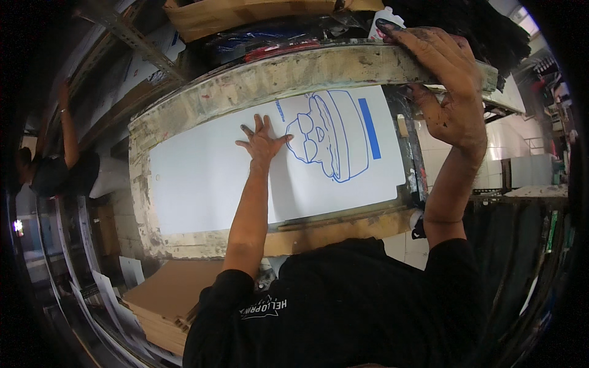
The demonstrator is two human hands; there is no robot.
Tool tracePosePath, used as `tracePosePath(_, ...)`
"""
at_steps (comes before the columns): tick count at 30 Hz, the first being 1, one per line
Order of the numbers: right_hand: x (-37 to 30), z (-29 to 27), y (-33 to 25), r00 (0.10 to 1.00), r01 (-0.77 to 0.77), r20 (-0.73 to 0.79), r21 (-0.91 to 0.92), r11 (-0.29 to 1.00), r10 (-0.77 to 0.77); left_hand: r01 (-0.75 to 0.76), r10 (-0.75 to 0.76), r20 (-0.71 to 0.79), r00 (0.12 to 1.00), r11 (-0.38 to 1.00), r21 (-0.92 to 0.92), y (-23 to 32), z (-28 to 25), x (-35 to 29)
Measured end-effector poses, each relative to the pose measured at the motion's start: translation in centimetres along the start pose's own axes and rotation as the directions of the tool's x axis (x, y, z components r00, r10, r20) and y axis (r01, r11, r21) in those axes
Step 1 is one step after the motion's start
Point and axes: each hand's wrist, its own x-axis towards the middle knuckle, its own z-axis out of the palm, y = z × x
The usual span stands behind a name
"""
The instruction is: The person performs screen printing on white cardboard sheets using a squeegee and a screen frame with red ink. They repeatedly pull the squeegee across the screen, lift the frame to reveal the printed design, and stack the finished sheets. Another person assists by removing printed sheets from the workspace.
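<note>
A large white sheet lies flat on a worn, paint-stained board. Blue line art and a solid blue bar are printed on its right part. My left hand rests near the sheet's middle with its fingers spread, just left of the drawing. Above the sheet's far edge runs the thick wooden bar of a screen-printing frame. My right hand grips this bar close to its right end, fingers over the top and thumb below. Dark stains mark the fingers of both hands.
A stack of brown cardboard stands at the near left. Beyond the bar are a cardboard box and a white bottle. Another person is at the far left beside metal racks. Dark shelving fills the right.
</note>
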Motion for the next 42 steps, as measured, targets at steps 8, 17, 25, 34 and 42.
tracePosePath(8, -1.3, 1.2, -1.8, 1.0, -0.02, 0.005, 0.015, 1.0, 0.02, -0.041, 0.041, -0.002, 0.999, 0.999, -0.003, 0.7, 0.1, 0.1)
tracePosePath(17, -2.0, 1.9, -2.5, 0.999, -0.01, -0.04, 0.0, 1.0, 0.009, -0.124, 0.118, -0.071, 0.99, 0.988, -0.091, -0.2, 0.3, 0.0)
tracePosePath(25, -6.8, 1.2, -6.1, 0.973, -0.154, 0.189, 0.108, 0.982, 0.131, -0.218, -0.157, -0.602, 0.783, 0.837, -0.502, -10.8, 2.6, -11.5)
tracePosePath(34, -20.3, 8.3, -11.0, 0.849, -0.249, 0.523, 0.262, 0.932, 0.08, 0.316, -0.404, -0.515, 0.756, 0.914, -0.254, -20.8, 5.6, -25.2)
tracePosePath(42, -26.6, 14.3, -13.0, 0.774, -0.372, 0.625, 0.311, 0.875, 0.106, 0.345, -0.421, -0.427, 0.8, 0.906, -0.246, -20.2, 6.5, -25.7)
